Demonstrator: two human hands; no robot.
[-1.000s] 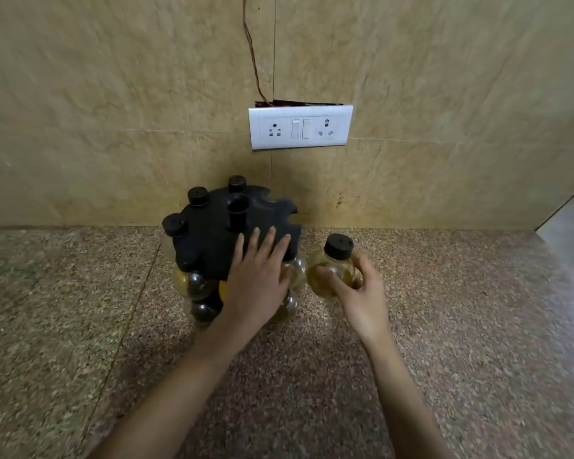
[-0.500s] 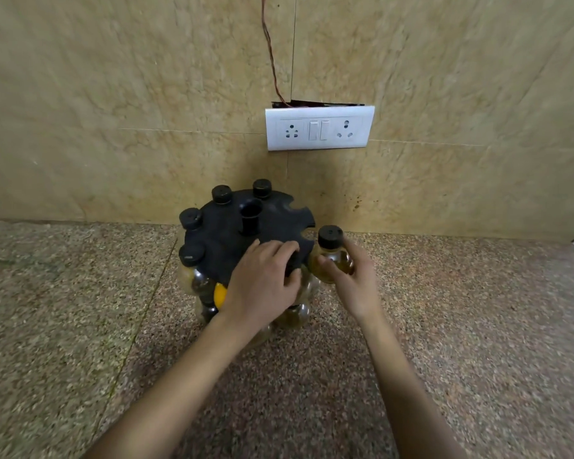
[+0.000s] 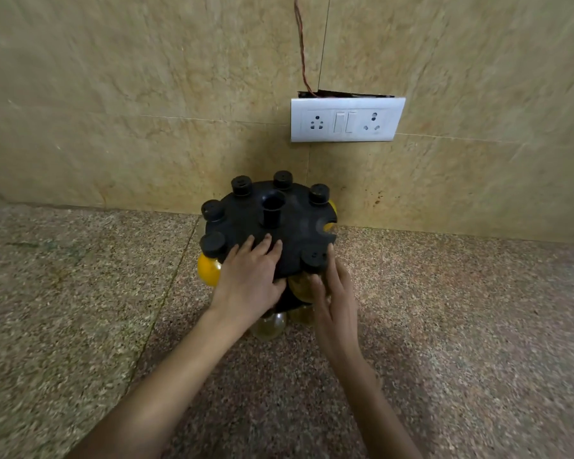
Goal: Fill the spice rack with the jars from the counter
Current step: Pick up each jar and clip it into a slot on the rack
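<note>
A black round spice rack [image 3: 289, 223] stands on the counter against the wall, with several black-capped jars hanging in the slots of its top disc. My left hand [image 3: 249, 279] rests flat on the front of the disc, fingers straight. An amber jar with a black cap [image 3: 314, 258] sits in the front right slot. My right hand [image 3: 337, 303] touches this jar's side with straight, spread fingers. One slot at the right edge [image 3: 327, 225] holds nothing. A yellow-filled jar [image 3: 207, 271] hangs at the front left. More jars [image 3: 269, 326] sit on the lower tier, mostly hidden by my hands.
The speckled granite counter [image 3: 461, 326] stretches left and right of the rack. A white socket and switch plate [image 3: 347, 119] is on the tiled wall above, with a thin wire [image 3: 301, 44] running up from it.
My right hand brought the amber jar from beside the rack into the front right slot and loosened its grip. The rack's disc turned a little. My left hand stayed on top.
</note>
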